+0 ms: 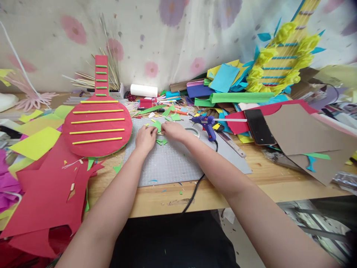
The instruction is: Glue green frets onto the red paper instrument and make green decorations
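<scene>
My left hand (146,138) and my right hand (173,131) are close together over the grey cutting mat (170,167). Between them is a small green foam-sheet piece (157,125), and the fingertips of both hands are pinched at it. Cut green scraps (161,142) lie on the mat just below. Right of my right hand is a pale tape roll (195,131), partly hidden by the wrist. A blue glue gun (205,124) with a white glue stick rests beside it. At the left stands a red guitar-like shape (97,128) with yellow and green strips across it.
Red foam sheets (50,197) pile up at the left. A phone (259,127) leans on brown card (304,130) at the right. A yellow-flowered guitar shape (281,63) stands behind. The glue gun's black cable (195,190) crosses the table's front edge. Coloured scraps line the back.
</scene>
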Action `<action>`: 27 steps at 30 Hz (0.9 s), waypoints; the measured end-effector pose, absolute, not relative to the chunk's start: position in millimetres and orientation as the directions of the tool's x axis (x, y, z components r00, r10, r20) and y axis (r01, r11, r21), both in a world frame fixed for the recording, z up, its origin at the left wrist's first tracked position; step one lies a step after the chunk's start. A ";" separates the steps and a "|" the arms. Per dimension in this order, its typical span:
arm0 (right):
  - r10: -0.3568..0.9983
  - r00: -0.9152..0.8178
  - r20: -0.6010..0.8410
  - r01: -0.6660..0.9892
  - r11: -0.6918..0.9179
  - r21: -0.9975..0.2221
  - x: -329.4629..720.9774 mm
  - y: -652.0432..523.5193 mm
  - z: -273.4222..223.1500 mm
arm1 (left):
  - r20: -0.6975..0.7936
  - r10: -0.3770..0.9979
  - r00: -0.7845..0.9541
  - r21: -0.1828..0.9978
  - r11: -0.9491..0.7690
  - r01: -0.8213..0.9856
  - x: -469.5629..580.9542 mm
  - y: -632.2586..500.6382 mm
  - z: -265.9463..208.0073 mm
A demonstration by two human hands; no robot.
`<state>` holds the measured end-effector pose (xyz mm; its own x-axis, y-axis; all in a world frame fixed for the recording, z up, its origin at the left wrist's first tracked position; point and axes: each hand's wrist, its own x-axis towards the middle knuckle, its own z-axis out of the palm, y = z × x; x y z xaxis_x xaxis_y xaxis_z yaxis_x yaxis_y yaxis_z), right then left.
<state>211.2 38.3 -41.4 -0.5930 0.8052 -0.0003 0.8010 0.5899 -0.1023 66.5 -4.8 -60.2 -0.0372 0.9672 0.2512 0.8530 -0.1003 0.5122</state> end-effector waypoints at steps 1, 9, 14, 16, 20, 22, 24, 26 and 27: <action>0.797 -0.604 0.000 0.795 0.603 -0.070 211.3 37.3 -40.8 | 0.246 0.968 -0.049 0.514 -0.088 0.853 67.4 -2.9 -60.8; 0.759 -0.652 -0.002 0.758 0.651 -0.022 212.5 28.3 -33.6 | 0.267 0.897 -0.352 0.872 -0.070 0.484 59.7 10.6 -69.7; 0.835 -0.547 0.062 0.789 0.538 -0.295 220.4 26.3 -37.5 | 0.212 0.884 -0.416 0.977 -0.206 0.060 56.7 16.0 -73.4; 0.892 -0.434 0.129 0.714 0.428 -0.555 222.8 26.0 -39.6 | 0.240 0.902 -0.360 0.971 -0.231 0.068 57.1 13.8 -72.6; 0.935 -0.341 0.102 0.341 0.224 -0.913 222.3 25.1 -43.9 | 0.354 0.916 -0.190 0.923 -0.310 0.228 61.8 3.0 -66.5; 0.919 -0.392 0.047 0.244 0.153 -0.958 221.4 24.5 -45.4 | 0.391 0.911 -0.134 0.895 -0.342 0.286 64.6 -2.2 -62.5; 0.899 -0.437 0.021 0.167 0.104 -0.981 221.5 23.9 -45.8 | 0.416 0.901 -0.122 0.877 -0.363 0.314 66.3 -5.0 -59.4; 0.889 -0.457 0.015 0.093 0.064 -0.994 221.8 23.7 -45.7 | 0.413 0.897 -0.158 0.891 -0.361 0.275 67.5 -5.4 -58.2; 0.894 -0.447 0.013 0.069 0.049 -0.996 221.5 23.8 -45.7 | 0.389 0.900 -0.196 0.912 -0.346 0.221 68.2 -5.2 -58.2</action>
